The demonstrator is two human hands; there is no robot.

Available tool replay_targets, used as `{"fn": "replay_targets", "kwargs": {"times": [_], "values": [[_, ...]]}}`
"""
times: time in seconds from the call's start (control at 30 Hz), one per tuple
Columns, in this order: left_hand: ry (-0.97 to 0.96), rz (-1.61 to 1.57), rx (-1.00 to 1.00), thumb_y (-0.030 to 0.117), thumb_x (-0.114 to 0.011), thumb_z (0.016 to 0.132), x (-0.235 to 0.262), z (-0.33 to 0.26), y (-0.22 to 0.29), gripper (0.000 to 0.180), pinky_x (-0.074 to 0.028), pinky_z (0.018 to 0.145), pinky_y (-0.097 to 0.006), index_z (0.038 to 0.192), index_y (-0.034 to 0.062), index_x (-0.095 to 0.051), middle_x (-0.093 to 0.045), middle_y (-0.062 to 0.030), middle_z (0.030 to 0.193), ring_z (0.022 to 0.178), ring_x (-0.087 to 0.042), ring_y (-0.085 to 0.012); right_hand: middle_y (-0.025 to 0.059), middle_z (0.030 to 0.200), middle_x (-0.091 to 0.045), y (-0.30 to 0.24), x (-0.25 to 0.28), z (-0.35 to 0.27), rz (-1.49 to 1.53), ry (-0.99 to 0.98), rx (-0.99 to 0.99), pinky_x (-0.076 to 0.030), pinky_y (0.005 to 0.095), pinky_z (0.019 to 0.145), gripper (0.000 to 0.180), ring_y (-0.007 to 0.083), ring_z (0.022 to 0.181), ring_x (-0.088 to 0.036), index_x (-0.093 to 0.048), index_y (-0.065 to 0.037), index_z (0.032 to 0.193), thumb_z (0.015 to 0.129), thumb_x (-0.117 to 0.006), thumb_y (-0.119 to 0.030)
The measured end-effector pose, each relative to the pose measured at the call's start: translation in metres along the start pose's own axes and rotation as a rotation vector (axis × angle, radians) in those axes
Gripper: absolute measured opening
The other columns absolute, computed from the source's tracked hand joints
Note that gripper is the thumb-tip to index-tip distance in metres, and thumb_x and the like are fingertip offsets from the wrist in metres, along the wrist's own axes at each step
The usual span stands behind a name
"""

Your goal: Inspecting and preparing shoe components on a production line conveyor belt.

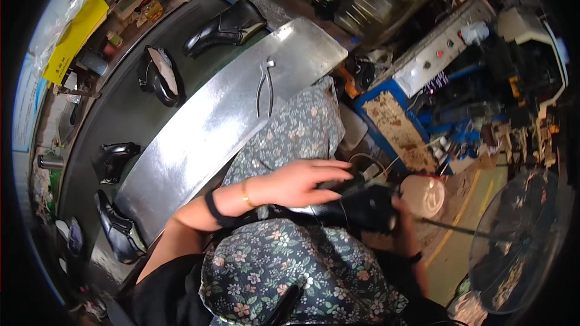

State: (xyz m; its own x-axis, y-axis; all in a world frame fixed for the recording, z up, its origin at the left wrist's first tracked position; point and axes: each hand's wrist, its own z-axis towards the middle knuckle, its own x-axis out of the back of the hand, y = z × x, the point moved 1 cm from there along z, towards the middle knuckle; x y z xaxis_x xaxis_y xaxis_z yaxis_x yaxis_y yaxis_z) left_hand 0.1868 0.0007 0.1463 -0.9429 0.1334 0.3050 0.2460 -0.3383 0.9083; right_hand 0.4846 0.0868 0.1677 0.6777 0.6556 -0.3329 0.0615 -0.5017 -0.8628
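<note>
A black leather shoe (370, 206) lies across my lap, over the flowered apron (272, 253). My left hand (302, 182) is open above its near part, fingers stretched out to the right. At the shoe's right end, my right hand (406, 224) grips it from the side; motion blurs this hand and the shoe hides part of its fingers. Beyond my lap, a pair of metal pincers (264, 92) rests on the shiny metal shelf (181, 139), apart from both hands.
Several black shoes (162, 75) stand on the dark conveyor belt (187, 72) beyond the shelf. A blue-framed machine (393, 127) with a button panel stands at the right. Below it are a whitish bucket (423, 195) and a round fan (513, 241).
</note>
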Motion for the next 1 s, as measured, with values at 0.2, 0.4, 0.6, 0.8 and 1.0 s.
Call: {"fn": "replay_targets", "kwargs": {"times": [0.2,0.4,0.6,0.8,1.0], "values": [[0.761,-0.238,0.552,0.008,-0.063,0.093,0.073,-0.075,-0.072,0.023,-0.050,0.086,-0.026,0.115,0.0015,-0.062,-0.067,-0.0039,0.106,0.098,-0.062,-0.0107,0.0174,0.142,-0.045,0.079,0.036,0.065,0.342,0.596,0.118,-0.040,0.0449,0.108,0.070,0.0311,0.130,-0.046,-0.039,-0.006,0.141,0.083,-0.065,-0.033],[0.939,-0.163,0.791,0.006,-0.060,0.094,0.125,-0.112,-0.094,0.023,-0.049,0.087,-0.026,0.116,0.0007,-0.061,-0.067,-0.0049,0.105,0.099,-0.062,-0.0115,0.0171,0.134,-0.052,-0.024,0.057,0.275,0.389,0.468,0.511,-0.045,0.0417,0.103,0.059,0.0294,0.123,-0.052,-0.046,0.001,0.136,0.087,-0.063,-0.027],[0.670,0.795,0.581,0.009,-0.068,0.082,0.222,-0.103,-0.153,0.047,-0.043,0.103,-0.040,0.126,0.0017,-0.056,-0.056,-0.0220,0.129,0.122,-0.053,-0.0364,0.0366,0.132,-0.047,-0.058,0.030,0.526,-0.983,0.713,0.545,-0.041,0.0451,0.100,0.098,0.0469,0.122,-0.049,-0.016,0.006,0.146,0.085,-0.067,-0.052],[0.663,1.154,0.828,0.025,-0.079,0.069,0.384,-0.069,-0.221,0.073,-0.046,0.098,-0.042,0.132,0.0052,-0.048,-0.060,-0.0226,0.121,0.116,-0.057,-0.0374,0.0256,0.130,-0.056,-0.055,0.036,0.522,-1.117,0.240,0.649,-0.040,0.0374,0.104,0.063,0.0377,0.123,-0.053,-0.046,0.005,0.136,0.091,-0.062,-0.037],[0.359,0.887,1.183,0.034,-0.080,0.063,0.378,-0.064,-0.188,0.063,-0.050,0.084,-0.041,0.112,0.0008,-0.060,-0.067,-0.0227,0.098,0.097,-0.064,-0.0372,0.0084,0.098,-0.065,0.056,0.075,0.276,-0.722,0.322,0.244,-0.050,0.0281,0.081,0.023,0.0149,0.089,-0.061,-0.064,0.005,0.109,0.094,-0.058,-0.012]]}}
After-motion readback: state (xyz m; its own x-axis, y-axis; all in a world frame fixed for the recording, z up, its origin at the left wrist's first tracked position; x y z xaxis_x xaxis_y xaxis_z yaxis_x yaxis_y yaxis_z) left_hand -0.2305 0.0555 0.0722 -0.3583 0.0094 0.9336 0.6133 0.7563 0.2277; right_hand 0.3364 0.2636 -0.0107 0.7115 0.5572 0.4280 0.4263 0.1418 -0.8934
